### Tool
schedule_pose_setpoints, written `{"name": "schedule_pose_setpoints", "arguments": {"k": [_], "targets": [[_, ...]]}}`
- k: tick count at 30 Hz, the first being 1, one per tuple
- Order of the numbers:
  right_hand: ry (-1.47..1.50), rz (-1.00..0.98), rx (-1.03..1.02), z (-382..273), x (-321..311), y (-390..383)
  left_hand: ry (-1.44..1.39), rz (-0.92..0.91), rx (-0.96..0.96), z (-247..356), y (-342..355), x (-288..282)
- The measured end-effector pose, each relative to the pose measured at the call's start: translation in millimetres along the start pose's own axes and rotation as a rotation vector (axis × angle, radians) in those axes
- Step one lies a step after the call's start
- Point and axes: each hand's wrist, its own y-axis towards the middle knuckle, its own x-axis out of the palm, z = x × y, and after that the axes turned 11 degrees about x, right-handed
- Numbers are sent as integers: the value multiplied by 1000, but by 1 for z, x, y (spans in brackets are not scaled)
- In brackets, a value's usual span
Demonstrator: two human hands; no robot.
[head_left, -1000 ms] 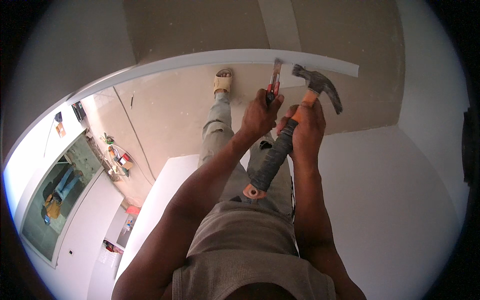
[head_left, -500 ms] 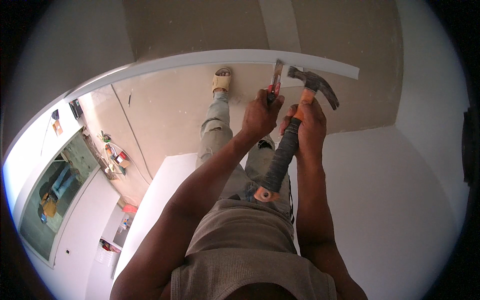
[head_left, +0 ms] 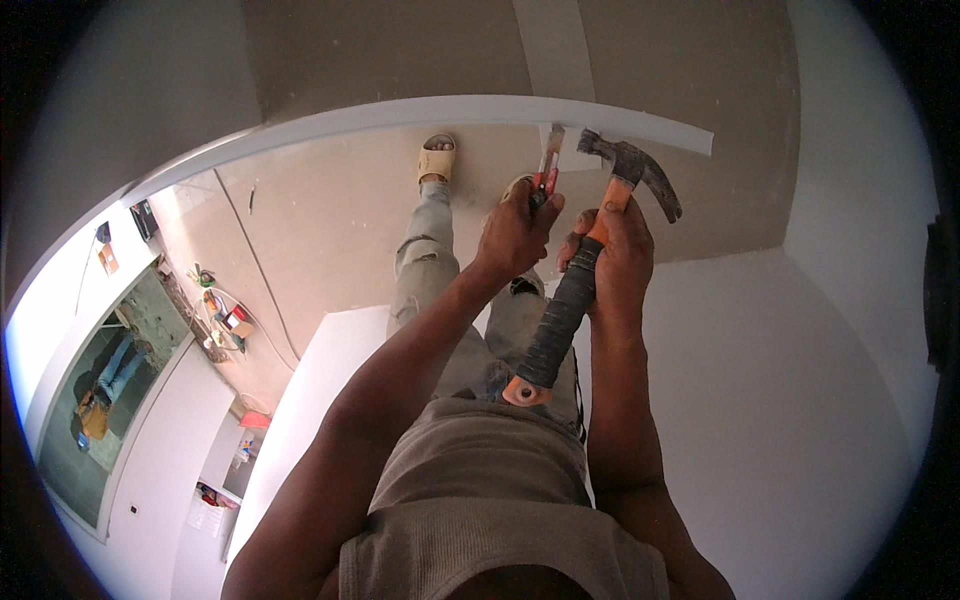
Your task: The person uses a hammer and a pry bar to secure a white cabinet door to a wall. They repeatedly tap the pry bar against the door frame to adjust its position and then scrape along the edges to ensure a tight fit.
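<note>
My left hand point(head_left: 515, 235) grips a narrow flat blade tool point(head_left: 551, 160) with a red and black handle; its blade reaches the lower edge of a long white strip point(head_left: 420, 112), which curves across the view. My right hand point(head_left: 620, 255) is closed round the upper handle of a claw hammer point(head_left: 557, 325), orange with dark wrapping. The black hammer head is just right of the blade, below the strip. A pale rectangular patch point(head_left: 580, 158) shows behind the tools. My sandalled foot point(head_left: 437, 160) is beyond my left hand, another partly behind it.
Beige boarding point(head_left: 680, 60) lies beyond the strip, white wall surfaces point(head_left: 760, 380) at right. At far left, through an opening point(head_left: 60, 470), a person point(head_left: 100, 405) in blue trousers is visible. Tools and cables point(head_left: 235, 322) lie on the floor at left, near a low white shelf unit point(head_left: 230, 470).
The hammer has shifted slightly left, its handle now a little steeper and its lower end further right. My left hand has barely moved. More of my second sandal shows behind it.
</note>
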Motion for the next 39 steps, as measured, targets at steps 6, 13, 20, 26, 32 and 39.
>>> {"name": "schedule_pose_setpoints", "arguments": {"k": [6, 13, 20, 26, 32, 39], "targets": [[-6, -24, -57, 8, -3, -2, -42, -27, -80, 5, 1, -4], [-14, -35, -29, 14, 11, 6, 191, -9, 294, -38, 1, 0], [24, -33, 26, 11, 7, 4, 200, 10, 121, -28, -1, 4], [61, -59, -15, 24, 4, 12, 117, 48, -25, -4, -4, 2], [134, -4, 24, 14, 8, 8, 196, 22, -103, 4, -2, -1], [156, -45, 52, 17, 4, 7, 293, 5, 53, -3, -6, -1]]}}
